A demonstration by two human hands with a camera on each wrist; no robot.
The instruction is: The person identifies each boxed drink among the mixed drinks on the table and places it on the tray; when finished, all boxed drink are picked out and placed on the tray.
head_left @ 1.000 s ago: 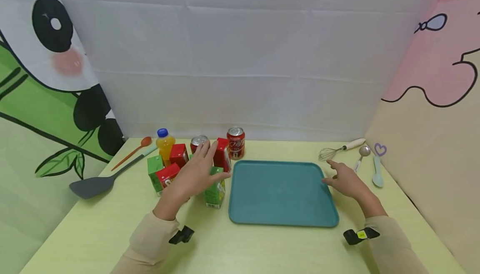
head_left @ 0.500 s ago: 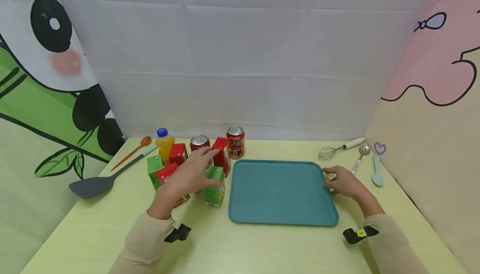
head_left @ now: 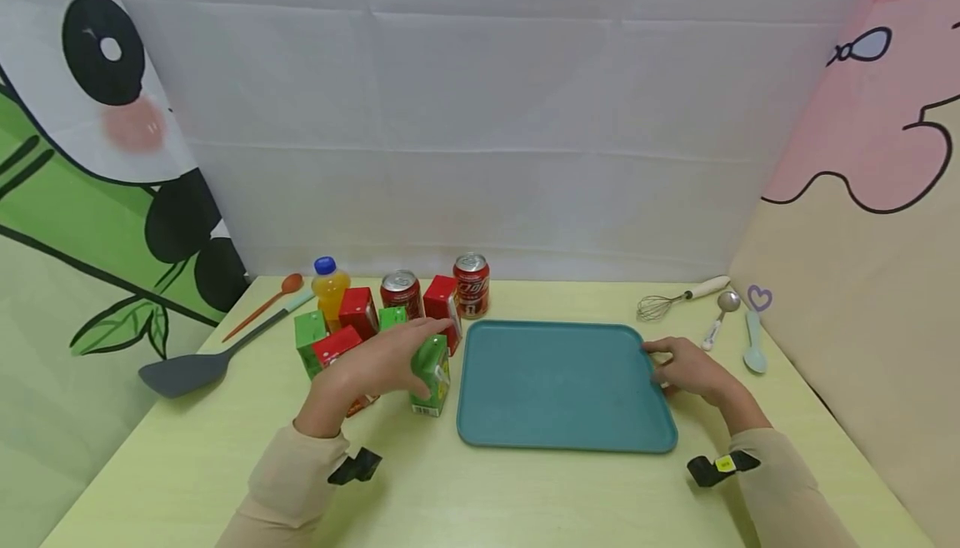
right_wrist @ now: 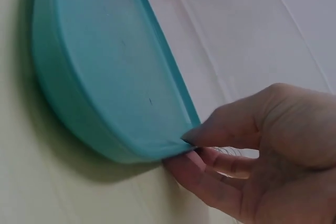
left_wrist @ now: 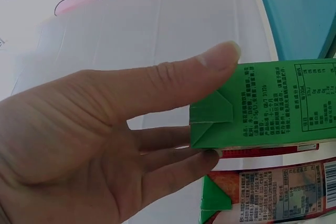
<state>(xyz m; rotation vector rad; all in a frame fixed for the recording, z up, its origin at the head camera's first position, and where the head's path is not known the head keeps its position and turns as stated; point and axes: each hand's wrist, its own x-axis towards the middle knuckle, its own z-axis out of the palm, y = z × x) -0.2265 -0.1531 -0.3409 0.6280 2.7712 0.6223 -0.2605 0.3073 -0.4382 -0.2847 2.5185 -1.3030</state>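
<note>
In the head view my left hand is around the top of a green drink carton. The left wrist view shows the thumb along one side of that carton and the fingers at the opposite side. The carton stands upright on the table. My right hand pinches the right rim of a teal tray. Seen from the right wrist, its thumb is over the tray's edge with fingers underneath. Part of the left fingers is hidden behind the carton.
Left of the tray cluster red cartons, an orange juice bottle and cola cans, one can behind the tray. A spatula and orange spoon lie farther left. A whisk and small spoons lie right.
My left hand has come down from above the cartons to the green carton, its thumb moving lower. My right hand has closed on the tray's right rim. The tray stays put.
</note>
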